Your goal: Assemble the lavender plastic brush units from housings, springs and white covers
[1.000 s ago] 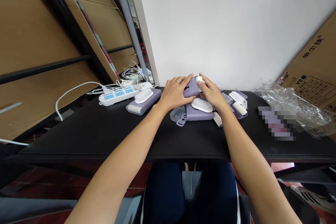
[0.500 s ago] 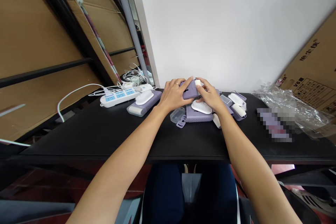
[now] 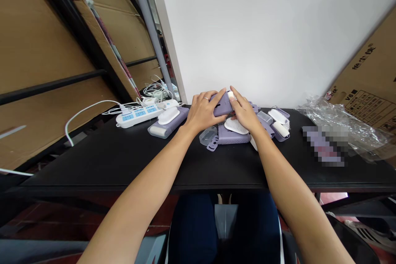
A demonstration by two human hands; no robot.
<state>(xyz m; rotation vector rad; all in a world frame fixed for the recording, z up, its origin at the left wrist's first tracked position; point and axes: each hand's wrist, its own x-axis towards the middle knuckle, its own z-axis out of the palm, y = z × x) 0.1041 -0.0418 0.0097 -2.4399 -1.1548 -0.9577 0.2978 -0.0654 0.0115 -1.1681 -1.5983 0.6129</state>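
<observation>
The lilac plastic case (image 3: pixel 222 106) is a small block with rounded corners, held just above the counter (image 3: pixel 123 161) at the far middle of the scene, its upper end tilted far-right. A small white piece (image 3: pixel 231 95) sits at that upper end. The left hand (image 3: pixel 202 111) and right hand (image 3: pixel 244 112) clasp the case from either side.

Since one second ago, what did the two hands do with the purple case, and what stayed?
The right hand pushed the white piece leftward against the purple case and now covers most of it. The left hand kept gripping the case. The power strip and loose parts stayed put.
</observation>
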